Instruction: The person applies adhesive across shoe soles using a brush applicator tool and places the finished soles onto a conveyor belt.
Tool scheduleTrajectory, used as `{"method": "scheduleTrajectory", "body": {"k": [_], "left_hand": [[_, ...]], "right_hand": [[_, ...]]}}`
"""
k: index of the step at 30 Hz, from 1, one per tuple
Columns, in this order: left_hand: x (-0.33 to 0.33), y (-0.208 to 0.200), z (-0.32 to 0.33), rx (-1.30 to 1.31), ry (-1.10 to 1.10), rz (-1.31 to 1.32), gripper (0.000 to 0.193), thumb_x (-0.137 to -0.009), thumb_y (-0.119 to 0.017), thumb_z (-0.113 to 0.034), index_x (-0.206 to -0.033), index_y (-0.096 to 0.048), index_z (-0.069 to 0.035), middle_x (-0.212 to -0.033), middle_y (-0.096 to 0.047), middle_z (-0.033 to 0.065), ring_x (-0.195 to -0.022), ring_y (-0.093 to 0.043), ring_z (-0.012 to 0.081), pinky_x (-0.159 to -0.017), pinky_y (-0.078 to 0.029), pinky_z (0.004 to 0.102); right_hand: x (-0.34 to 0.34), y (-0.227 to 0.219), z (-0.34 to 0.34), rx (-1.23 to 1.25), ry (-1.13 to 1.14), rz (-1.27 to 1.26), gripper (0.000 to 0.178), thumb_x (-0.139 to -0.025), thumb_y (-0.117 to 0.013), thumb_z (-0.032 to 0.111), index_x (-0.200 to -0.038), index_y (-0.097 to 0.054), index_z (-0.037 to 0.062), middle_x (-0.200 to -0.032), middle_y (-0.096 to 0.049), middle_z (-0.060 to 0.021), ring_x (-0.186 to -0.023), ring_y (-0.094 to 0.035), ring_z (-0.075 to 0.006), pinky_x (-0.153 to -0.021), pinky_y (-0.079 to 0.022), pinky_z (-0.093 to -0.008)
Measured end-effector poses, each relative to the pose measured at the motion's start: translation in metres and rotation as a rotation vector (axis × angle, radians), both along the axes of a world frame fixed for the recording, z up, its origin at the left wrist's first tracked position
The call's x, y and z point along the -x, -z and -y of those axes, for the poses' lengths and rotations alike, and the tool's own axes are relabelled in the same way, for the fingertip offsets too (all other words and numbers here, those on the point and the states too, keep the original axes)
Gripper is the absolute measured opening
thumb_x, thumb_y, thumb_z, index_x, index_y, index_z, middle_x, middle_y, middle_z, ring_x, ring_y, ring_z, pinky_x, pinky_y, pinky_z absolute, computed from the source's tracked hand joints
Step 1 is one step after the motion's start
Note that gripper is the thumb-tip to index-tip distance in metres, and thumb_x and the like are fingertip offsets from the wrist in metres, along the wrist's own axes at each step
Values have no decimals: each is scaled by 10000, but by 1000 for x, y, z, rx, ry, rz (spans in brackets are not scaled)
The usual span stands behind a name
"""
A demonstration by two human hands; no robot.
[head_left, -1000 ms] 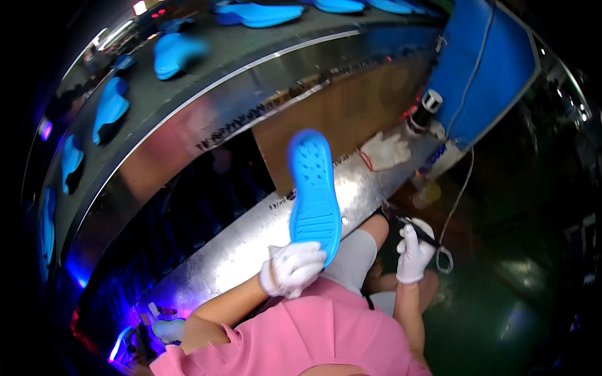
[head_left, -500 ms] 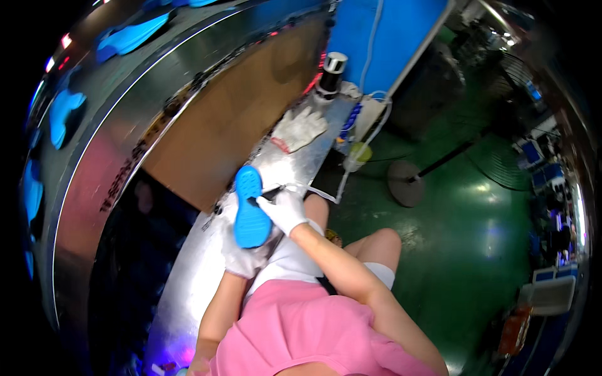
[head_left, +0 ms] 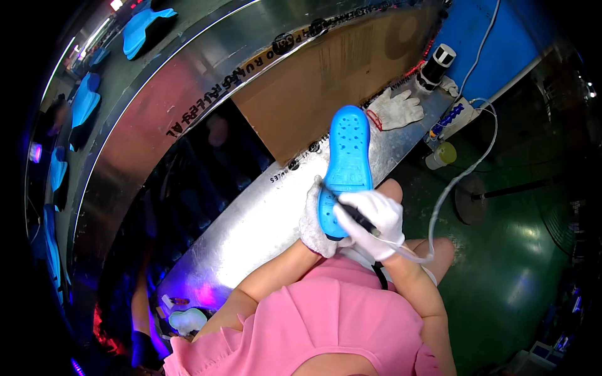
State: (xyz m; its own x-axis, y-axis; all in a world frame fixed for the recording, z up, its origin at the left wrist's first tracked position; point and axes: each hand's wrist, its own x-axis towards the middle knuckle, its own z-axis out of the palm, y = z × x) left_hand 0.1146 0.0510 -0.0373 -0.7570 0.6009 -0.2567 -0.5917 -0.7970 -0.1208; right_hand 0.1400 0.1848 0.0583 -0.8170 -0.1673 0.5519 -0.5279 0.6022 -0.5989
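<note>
Head view. Blue moulded shoe sole (head_left: 348,160), held up over the steel shelf (head_left: 251,232). Key relation: sole ahead and to the left of the fingers of the gloved right hand (head_left: 375,216); gloved left hand (head_left: 311,219) nearer, touching the sole's near left edge; right hand at the sole's near right edge, overlapping it in view, contact impossible to tell. Left fingers: wrapped round the near part of the sole, partly hidden beneath. Right fingers: clamped on a dark pen-shaped tool (head_left: 355,216), slanted up to the left across the sole's near half. Pale tube (head_left: 433,230): looped to the right of the sole. Orientation: long axis running away from the torso, with a slight lean to the right at the far end; perforated end pointing away, other end toward the pink top (head_left: 351,301). Beyond the sole, to its right: loose white glove (head_left: 398,111). Directly beyond it: cardboard panel (head_left: 313,88).
</note>
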Motion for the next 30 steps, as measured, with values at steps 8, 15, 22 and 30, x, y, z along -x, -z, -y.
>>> {"method": "scheduleTrajectory", "body": {"k": [8,15,22,30], "left_hand": [[10,-11,-3,547,-51,-630,868,-904,-282,-729,-1323,-465,8,-1119,-598,305,-855,-641,424,-734,-572,447],[29,-25,11,71,13,-426,715,-961,-318,-624,-1350,-463,-43,-1185,-606,220,-939,-653,394,-694,-582,482],[60,-42,26,-147,349,-506,839,-895,-433,-654,-1462,-335,-43,-1299,-489,356,-1045,-589,512,-805,-532,592],[85,-58,35,448,427,-724,501,-953,-522,-295,-1271,-545,91,-1227,-602,255,-1077,-644,298,-923,-538,382]], "right_hand": [[-8,-12,1,-138,-107,-228,214,-742,-705,47,-953,-673,48,-843,-685,-76,-690,-663,-219,-624,-530,-302],[-12,6,-11,178,66,-20,204,-755,-740,43,-945,-672,13,-874,-678,-119,-755,-679,-268,-683,-548,-323],[-15,-15,-9,133,-63,71,251,-723,-767,19,-961,-690,33,-925,-696,-89,-776,-672,-249,-704,-543,-310],[-12,-5,-11,191,-171,164,327,-704,-660,81,-1023,-693,141,-1047,-695,-23,-696,-634,-181,-603,-513,-296]]}}
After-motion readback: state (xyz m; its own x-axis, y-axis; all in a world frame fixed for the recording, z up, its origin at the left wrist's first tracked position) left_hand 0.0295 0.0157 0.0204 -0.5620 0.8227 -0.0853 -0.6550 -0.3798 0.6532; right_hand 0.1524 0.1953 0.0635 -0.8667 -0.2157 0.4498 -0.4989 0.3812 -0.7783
